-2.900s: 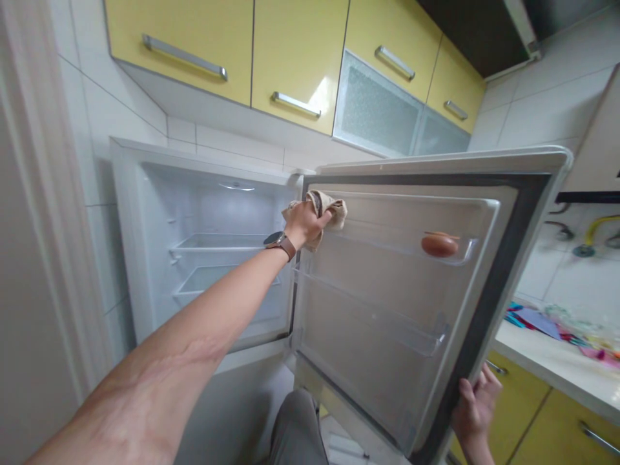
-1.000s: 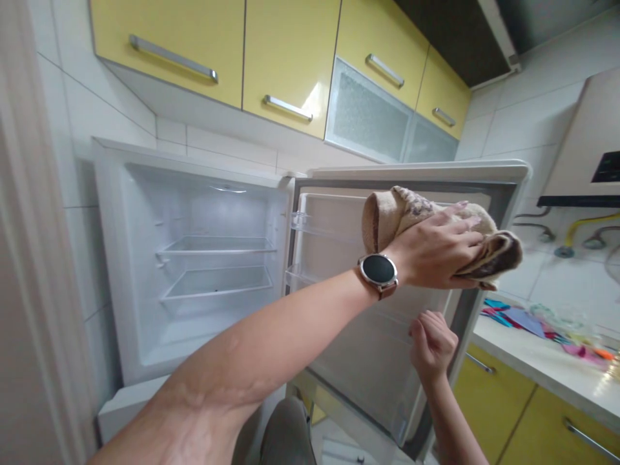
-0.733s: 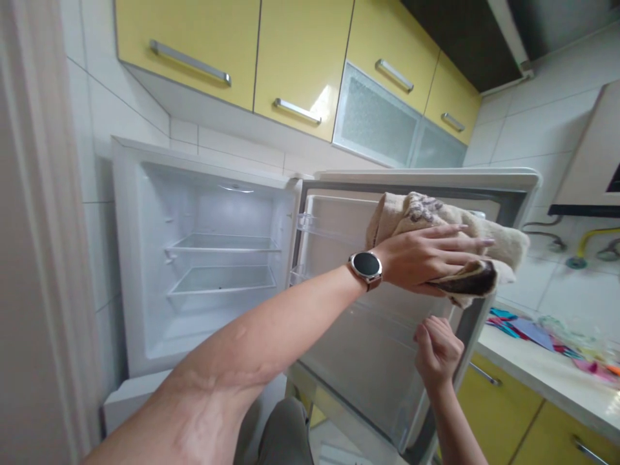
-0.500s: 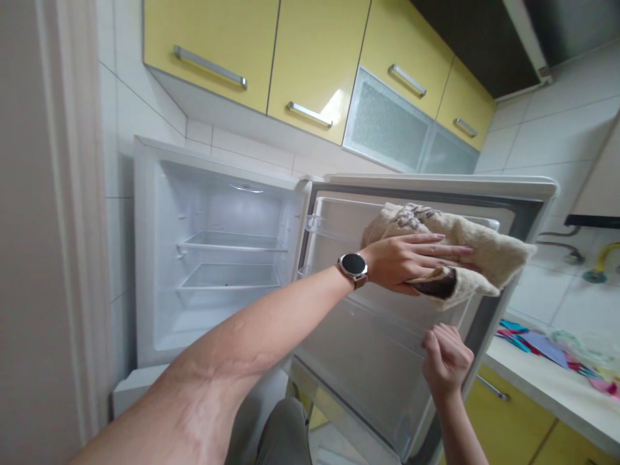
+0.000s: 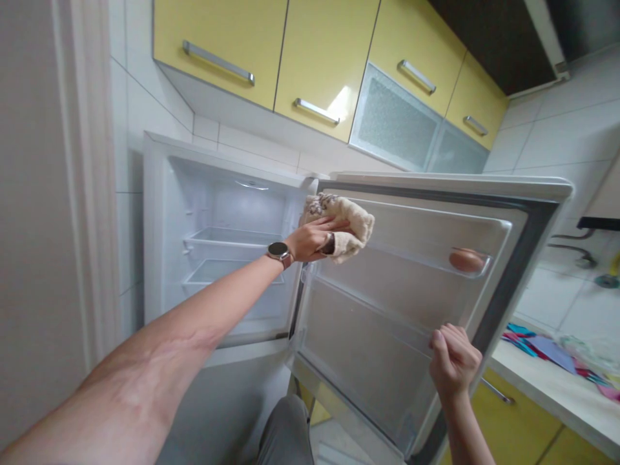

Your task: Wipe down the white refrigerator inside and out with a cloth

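Observation:
My left hand (image 5: 309, 241), wearing a round watch, presses a folded cream cloth (image 5: 352, 223) with a dark pattern against the inner side of the open fridge door (image 5: 387, 310). The cloth lies at the hinge end of the upper door shelf (image 5: 411, 255). My right hand (image 5: 455, 358) is closed in a fist by the door's inner right edge, below that shelf. Whatever its fingers may grip is hidden. At the shelf's far right end shows a brown, rounded thing (image 5: 466, 260), perhaps an egg.
The fridge interior (image 5: 227, 206) has clear shelves (image 5: 232, 236). Yellow cabinets (image 5: 329, 58) hang above. On the right, a counter (image 5: 571, 387) carries colourful cloths or plastic pieces (image 5: 549, 352). A tiled wall and pipes (image 5: 584, 258) stand behind the door.
My left hand has slid the cloth leftwards along the door, from its right part to near the hinge, uncovering the brown rounded thing. My right fist stays at about the same place on the door.

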A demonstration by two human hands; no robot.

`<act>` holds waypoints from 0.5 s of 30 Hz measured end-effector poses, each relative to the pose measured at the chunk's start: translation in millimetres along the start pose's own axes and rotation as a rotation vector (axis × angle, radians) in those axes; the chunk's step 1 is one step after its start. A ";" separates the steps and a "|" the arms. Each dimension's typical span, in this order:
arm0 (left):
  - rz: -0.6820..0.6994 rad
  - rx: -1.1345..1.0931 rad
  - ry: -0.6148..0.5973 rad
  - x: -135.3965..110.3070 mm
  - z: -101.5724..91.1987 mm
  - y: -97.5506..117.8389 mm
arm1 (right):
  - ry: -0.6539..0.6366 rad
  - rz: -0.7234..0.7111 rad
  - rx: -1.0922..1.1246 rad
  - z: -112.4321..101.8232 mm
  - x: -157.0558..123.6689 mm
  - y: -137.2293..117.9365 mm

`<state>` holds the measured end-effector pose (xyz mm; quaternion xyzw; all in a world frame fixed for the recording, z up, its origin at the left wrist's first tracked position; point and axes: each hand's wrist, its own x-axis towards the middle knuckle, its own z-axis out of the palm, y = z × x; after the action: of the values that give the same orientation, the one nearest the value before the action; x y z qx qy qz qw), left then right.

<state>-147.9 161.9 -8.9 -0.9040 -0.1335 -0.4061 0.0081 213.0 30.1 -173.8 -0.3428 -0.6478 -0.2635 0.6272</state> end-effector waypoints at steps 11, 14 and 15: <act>-0.730 -0.631 0.996 -32.4 -12.8 -41.3 | 0.016 -0.090 0.063 2.8 -1.6 -21.6; -0.692 -0.828 0.920 -13.0 1.1 -27.3 | 0.019 -0.077 0.059 3.6 -3.2 -26.9; -0.688 -0.893 0.924 -4.8 8.6 -22.4 | 0.021 -0.073 0.055 3.8 -3.7 -28.6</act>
<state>-150.2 183.4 -20.3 -0.4643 -0.2145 -0.7415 -0.4343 188.4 14.7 -175.2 -0.2987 -0.6603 -0.2719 0.6331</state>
